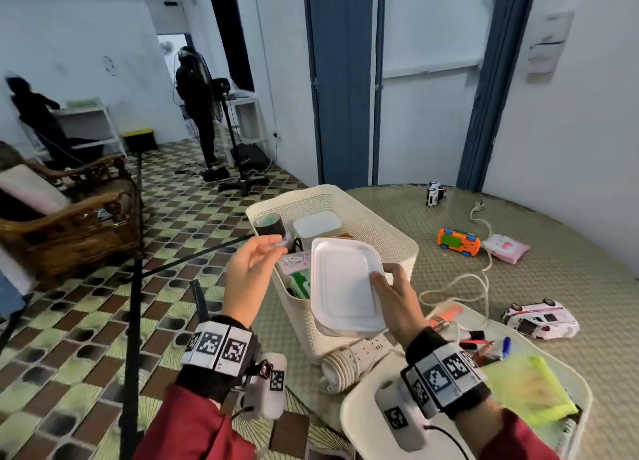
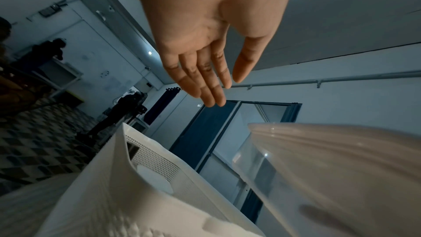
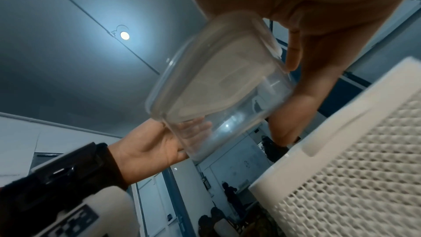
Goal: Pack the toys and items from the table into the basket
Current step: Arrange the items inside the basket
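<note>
The right hand (image 1: 397,304) pinches the lidded clear container (image 1: 345,286) by its near edge, tilted over the basket (image 1: 397,241) on the desk, while the left hand (image 1: 249,273) hovers spread and empty beside it; lowering it into the free gap looks next.

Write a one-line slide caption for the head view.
Right hand holds a lidded clear plastic container over the white perforated basket; left hand open.
</note>
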Available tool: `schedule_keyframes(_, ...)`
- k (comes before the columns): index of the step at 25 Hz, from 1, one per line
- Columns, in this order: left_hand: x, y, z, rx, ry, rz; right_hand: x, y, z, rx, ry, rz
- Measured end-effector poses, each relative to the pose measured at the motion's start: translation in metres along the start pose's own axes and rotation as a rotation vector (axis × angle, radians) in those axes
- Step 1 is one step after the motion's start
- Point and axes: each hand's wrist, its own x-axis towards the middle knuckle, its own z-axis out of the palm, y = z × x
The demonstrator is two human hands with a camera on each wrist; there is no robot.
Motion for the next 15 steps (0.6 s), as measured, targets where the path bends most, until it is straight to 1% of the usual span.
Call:
schedule_keyframes(2,0.028,-0.009,-0.023,0.025,-0.014,-0.006,0.016,-0.017,0.030,-0.002,-0.026,0.026)
schedule_keyframes(6,0.076,-0.029,-0.059,0.066,-0.030,0.010,0.052,-0.034,0.079,0.020,-0.021,0.090)
schedule_keyframes(9,0.107,-0.045,-0.072,0.063,-0.029,-0.003,0.080,-0.044,0.100,0.025,-0.052,0.138)
schedule_keyframes(12,0.142,-0.062,-0.080,0.054,-0.039,0.015,0.110,-0.055,0.122,0.038,-0.077,0.172)
schedule_keyframes(15,0.175,-0.080,-0.083,0.063,-0.058,0.041,0.141,-0.061,0.139,0.007,-0.026,0.183)
